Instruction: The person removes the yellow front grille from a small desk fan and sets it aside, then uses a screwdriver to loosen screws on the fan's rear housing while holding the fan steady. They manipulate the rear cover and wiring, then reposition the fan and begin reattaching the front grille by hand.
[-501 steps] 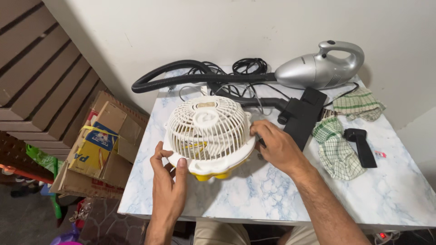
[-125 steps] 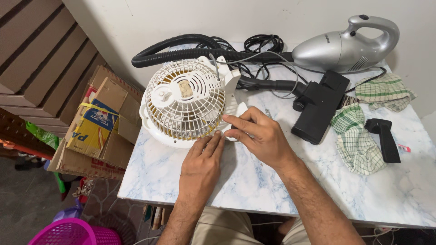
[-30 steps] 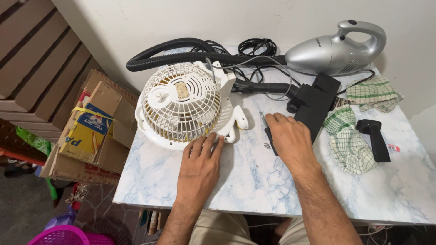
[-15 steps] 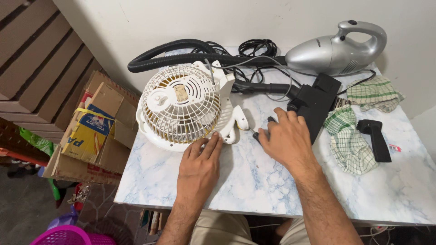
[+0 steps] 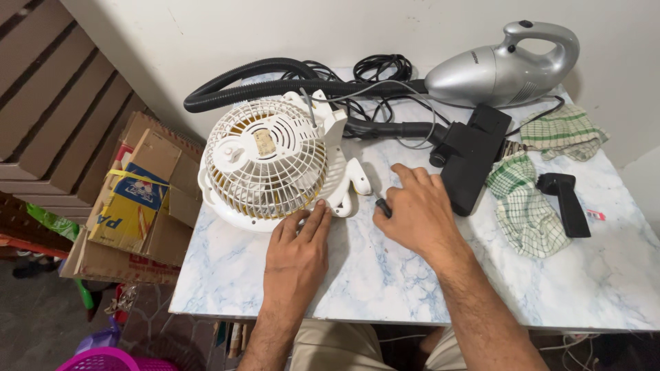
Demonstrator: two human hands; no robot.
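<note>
both hands sit at the centre of the frame on the marble-patterned table (image 5: pixel 591 288); the left hand (image 5: pixel 295 254) lies flat and open, palm down, its fingertips touching the lower rim of the white fan (image 5: pixel 268 161), which stands tilted at centre left with its grille facing up and its foot to the right; the right hand (image 5: pixel 418 214) has moved left over the last second, from beside the black floor nozzle (image 5: pixel 471 165) toward the fan's foot, and is now curled shut around a small dark tool (image 5: pixel 382 207), of which only the tip shows past the thumb, so what kind of tool it is cannot be told; the left hand has stayed on the fan throughout, steadying it; judged from this, the work on the fan is shifting from bare-handed handling to using a tool; the silver handheld vacuum (image 5: pixel 505 65) and its black hose (image 5: pixel 275 79) lie along the top of the frame, the green checked cloths (image 5: pixel 526 206) at right, cardboard boxes (image 5: pixel 130 199) at lower left.
</note>
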